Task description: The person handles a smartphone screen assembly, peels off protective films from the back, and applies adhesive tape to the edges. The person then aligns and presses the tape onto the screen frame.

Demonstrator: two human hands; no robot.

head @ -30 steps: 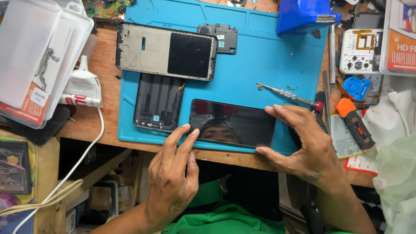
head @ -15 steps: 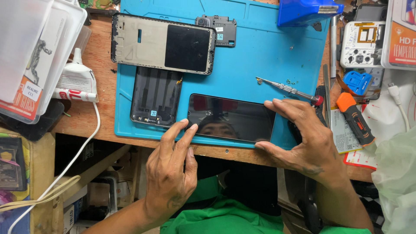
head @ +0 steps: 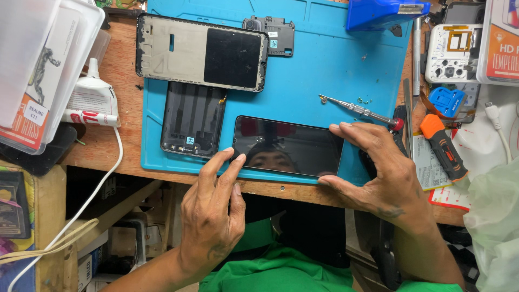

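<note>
A black phone screen (head: 289,145) lies flat on the blue work mat (head: 324,70) near the bench's front edge. My left hand (head: 213,216) has its fingers spread, and two fingertips touch the screen's near-left corner. My right hand (head: 378,173) frames the screen's right end, fingers on its far corner and thumb at its near corner. Left of the screen lies a dark back cover (head: 192,119). A phone frame (head: 200,51) with a black panel rests above that.
A thin screwdriver (head: 357,111) lies on the mat above my right hand. An orange-handled tool (head: 440,146), a small black bracket (head: 273,32), a white glue tube (head: 89,100), plastic boxes (head: 38,59) and a white cable (head: 92,200) surround the mat.
The hands stay around the screen with barely any shift. My left fingers have crept slightly toward the screen's near-left corner.
</note>
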